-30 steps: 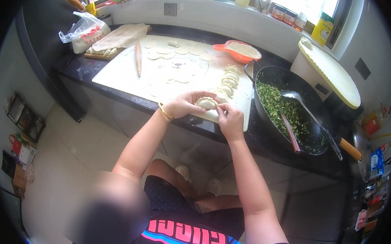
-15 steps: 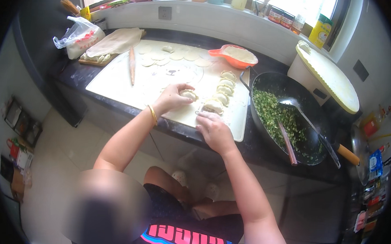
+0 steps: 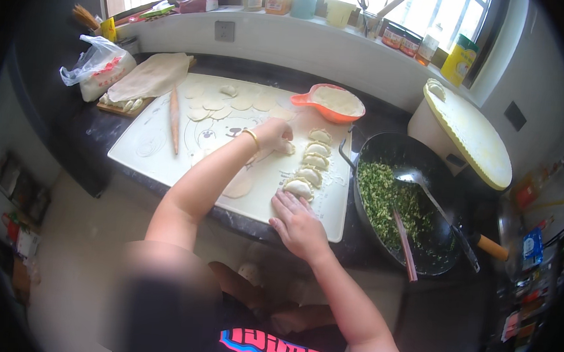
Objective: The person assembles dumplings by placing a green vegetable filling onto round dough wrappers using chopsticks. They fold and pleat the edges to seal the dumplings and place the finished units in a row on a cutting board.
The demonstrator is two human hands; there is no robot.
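Observation:
My left hand (image 3: 273, 135) is closed around a folded dumpling (image 3: 287, 148), just left of a row of dumplings on the white pastry mat (image 3: 140, 146). Part of that dumpling is hidden by my fingers. My right hand (image 3: 300, 225) lies with its fingers stretched out and close together; the fingertips touch or nearly touch the nearest dumpling (image 3: 298, 188) of the row. Behind it stand several more filled dumplings (image 3: 316, 161). A flat round wrapper (image 3: 238, 186) lies near the mat's front edge, below my left forearm.
A black wok (image 3: 444, 248) with chopped green filling (image 3: 383, 188) stands right of the mat. An orange scoop (image 3: 321, 96) of flour, a rolling pin (image 3: 174, 122) and more wrappers (image 3: 238, 102) sit farther back. Beyond the wok is a large container with a yellowish lid (image 3: 475, 138).
My left hand has moved right and away from me with the dumpling, toward the row. The wrapper near the front now shows. My right hand stays by the row's near end; the view has shifted.

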